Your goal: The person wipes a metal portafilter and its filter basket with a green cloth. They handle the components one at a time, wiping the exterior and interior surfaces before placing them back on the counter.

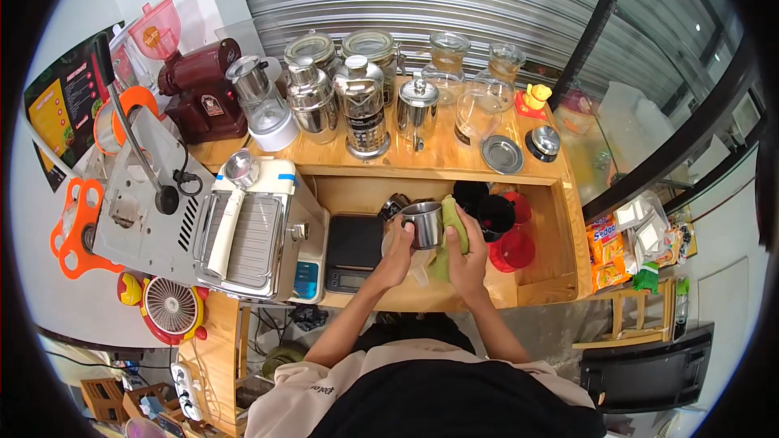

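My left hand [397,255] grips a small stainless steel cup [422,225] by its left side, the mouth tilted up and toward the left. In my right hand [467,255] is a green cloth [452,228], bunched at the cup's right side and hanging down below it. Beneath the cup, partly hidden, a clear plastic vessel [420,267] stands on the wooden counter. A black digital scale [355,249] lies left of my hands. Black cups [495,214] and red cups [513,249] stand to the right, close to my right hand.
An espresso machine [249,237] with a cream portafilter [226,234] on top stands at the left. On the raised wooden shelf [438,164] are a French press [365,115], a cocktail shaker [311,100], glass servers [481,109] and a dark red grinder [204,97]. Snack packets [605,255] lie beyond the counter's right edge.
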A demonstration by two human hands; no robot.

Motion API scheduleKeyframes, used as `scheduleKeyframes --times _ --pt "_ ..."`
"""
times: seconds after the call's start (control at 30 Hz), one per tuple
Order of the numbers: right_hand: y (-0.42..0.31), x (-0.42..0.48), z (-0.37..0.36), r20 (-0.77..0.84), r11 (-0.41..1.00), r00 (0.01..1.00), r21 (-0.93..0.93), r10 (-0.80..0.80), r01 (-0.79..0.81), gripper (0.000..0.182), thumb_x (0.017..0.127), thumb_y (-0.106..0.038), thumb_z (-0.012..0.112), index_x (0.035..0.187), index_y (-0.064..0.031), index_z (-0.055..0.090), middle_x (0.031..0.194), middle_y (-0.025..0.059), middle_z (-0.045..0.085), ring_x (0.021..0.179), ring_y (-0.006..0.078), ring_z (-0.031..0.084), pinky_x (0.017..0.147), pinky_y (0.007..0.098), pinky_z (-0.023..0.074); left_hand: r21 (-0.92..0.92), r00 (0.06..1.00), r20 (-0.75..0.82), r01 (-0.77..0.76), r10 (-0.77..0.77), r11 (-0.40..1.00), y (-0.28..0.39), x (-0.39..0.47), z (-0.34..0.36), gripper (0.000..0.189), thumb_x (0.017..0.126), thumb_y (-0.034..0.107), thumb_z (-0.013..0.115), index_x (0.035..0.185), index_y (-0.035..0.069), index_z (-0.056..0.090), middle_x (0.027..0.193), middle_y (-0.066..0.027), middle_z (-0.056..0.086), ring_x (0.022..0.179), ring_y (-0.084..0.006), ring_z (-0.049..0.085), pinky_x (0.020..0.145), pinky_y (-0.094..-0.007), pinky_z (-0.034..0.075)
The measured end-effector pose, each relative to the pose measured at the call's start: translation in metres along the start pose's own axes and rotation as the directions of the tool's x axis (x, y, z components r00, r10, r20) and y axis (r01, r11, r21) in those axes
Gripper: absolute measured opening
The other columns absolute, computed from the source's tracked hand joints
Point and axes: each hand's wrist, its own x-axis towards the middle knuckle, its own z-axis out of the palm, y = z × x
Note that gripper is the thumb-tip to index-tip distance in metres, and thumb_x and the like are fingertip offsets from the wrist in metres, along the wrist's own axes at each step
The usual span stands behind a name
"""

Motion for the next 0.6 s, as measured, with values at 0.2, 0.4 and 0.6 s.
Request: scheduleKeyframes --times 0.2,0.4,0.6 --pt "0.001 -0.012 -0.014 0.031 0.947 0.974 -0.229 -0.223 0.224 0.034 0.08 -0.004 0.064 0.114 -0.0012 0.061 0.114 0.0165 0.058 0.103 0.03 0.055 0.092 0.0364 0.0412 0.365 0.994 -0.015 -0.093 0.106 0.926 -0.003 0.006 0.011 0.068 0.098 0.051 0.015 0.139 -0.003 0.015 0.136 -0.0223 0.028 0.129 -0.0289 0.029 0.108 -0.0349 0.021" --pt "-0.014 -0.003 -0.036 0.06 0.829 0.919 -0.411 -0.39 0.379 0.038 0.075 -0.007 0.069 0.112 -0.0079 0.064 0.112 0.0122 0.059 0.096 0.0309 0.054 0.084 0.0383 0.0436 0.472 0.98 -0.134 -0.067 0.147 0.879 0.008 0.012 0.046 0.055 0.099 0.048 0.018 0.122 0.003 0.039 0.103 -0.0099 0.05 0.09 -0.0138 0.047 0.075 -0.0312 0.039" --pt "0.014 0.015 -0.064 -0.095 0.998 0.994 -0.027 -0.051 0.049 0.027 0.087 -0.013 0.061 0.111 -0.0016 0.062 0.111 0.013 0.059 0.101 0.0253 0.055 0.09 0.0338 0.0419 0.293 0.965 -0.093 -0.209 0.245 0.933 -0.004 0.018 0.07 0.048 0.1 0.043 0.021 0.124 0.004 0.036 0.103 -0.0074 0.047 0.091 -0.0131 0.045 0.079 -0.0309 0.038"
